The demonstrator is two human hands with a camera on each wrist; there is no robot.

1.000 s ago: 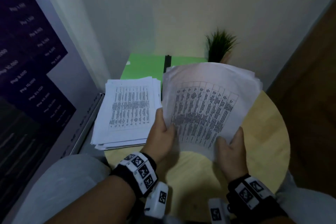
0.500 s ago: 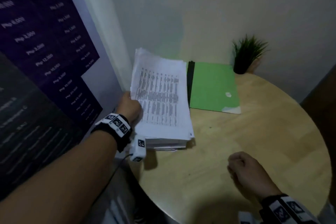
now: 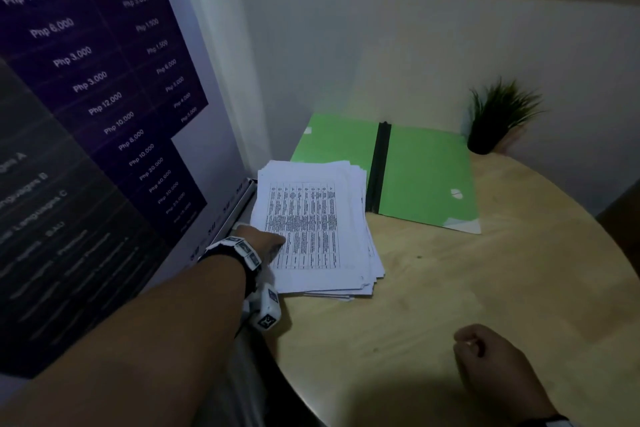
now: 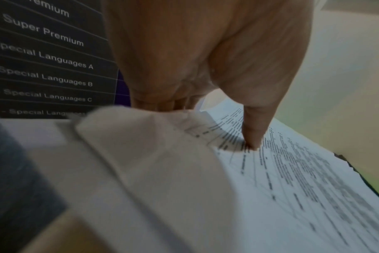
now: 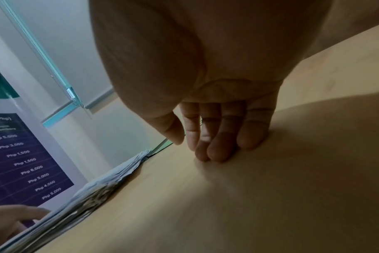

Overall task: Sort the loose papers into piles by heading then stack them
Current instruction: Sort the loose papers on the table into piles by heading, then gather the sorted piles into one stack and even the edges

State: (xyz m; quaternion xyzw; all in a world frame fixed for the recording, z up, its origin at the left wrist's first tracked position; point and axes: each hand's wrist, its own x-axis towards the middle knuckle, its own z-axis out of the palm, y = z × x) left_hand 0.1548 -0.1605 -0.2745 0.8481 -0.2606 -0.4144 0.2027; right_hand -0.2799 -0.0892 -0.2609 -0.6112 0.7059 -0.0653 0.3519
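Note:
A thick stack of white printed papers (image 3: 313, 218) lies at the left edge of the round wooden table (image 3: 502, 270), its sheets fanned unevenly. My left hand (image 3: 275, 242) holds the stack's left edge. In the left wrist view the thumb (image 4: 252, 135) presses on the top sheet (image 4: 303, 188), and the fingers curl under a lifted edge. My right hand (image 3: 476, 345) rests near the table's front edge, loosely curled and holding nothing. Its fingertips (image 5: 214, 152) touch the wood. The stack's side (image 5: 102, 186) also shows in the right wrist view.
An open green folder (image 3: 427, 177) with a black spine (image 3: 379, 166) lies behind the stack, partly under it. A small potted plant (image 3: 498, 118) stands at the back by the wall. A large dark price poster (image 3: 86, 97) stands close on the left.
A second ago both hands held a batch of papers over the table. My left hand carried it onto the left stack and now holds its edge. My right hand let go and rests on the table.

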